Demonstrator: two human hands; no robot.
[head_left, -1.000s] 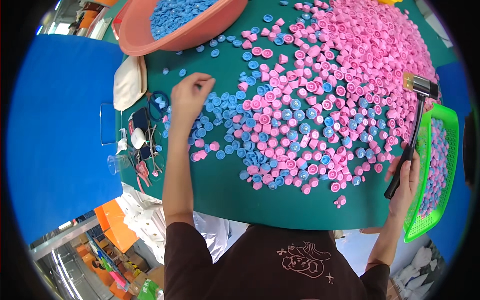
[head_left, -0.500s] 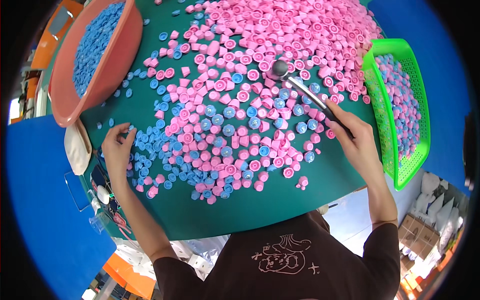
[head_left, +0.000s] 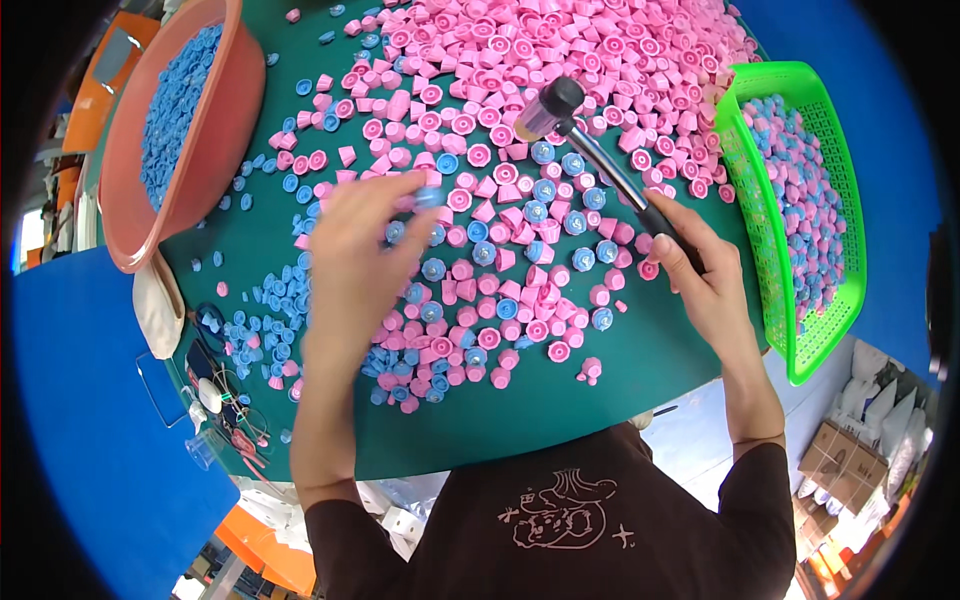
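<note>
My right hand [head_left: 712, 285] is wrapped round the black grip of a small mallet [head_left: 603, 160]. The mallet has a shiny metal shaft, and its head, dark at one end and paler at the other, is raised above the pink cups. Slightly motion-blurred, my left hand [head_left: 360, 255] pinches a small round blue cap [head_left: 428, 197] between thumb and fingers, over the near pieces. Below it lie small pink cups [head_left: 537, 328], several of them topped with blue caps [head_left: 483, 253]. Loose blue caps [head_left: 285, 290] are scattered to its left.
A big heap of pink cups [head_left: 570, 40] covers the far side of the green table [head_left: 480, 430]. At the left, a reddish basin [head_left: 235, 95] holds blue caps. A green basket [head_left: 755, 180] with pink-and-blue pieces stands at the right. A cloth pouch [head_left: 158, 310] lies by the left edge.
My left hand has moved right from the loose blue caps to over the pink cups, carrying a blue cap. The mallet's head has risen and tilted. The whole view has shifted slightly.
</note>
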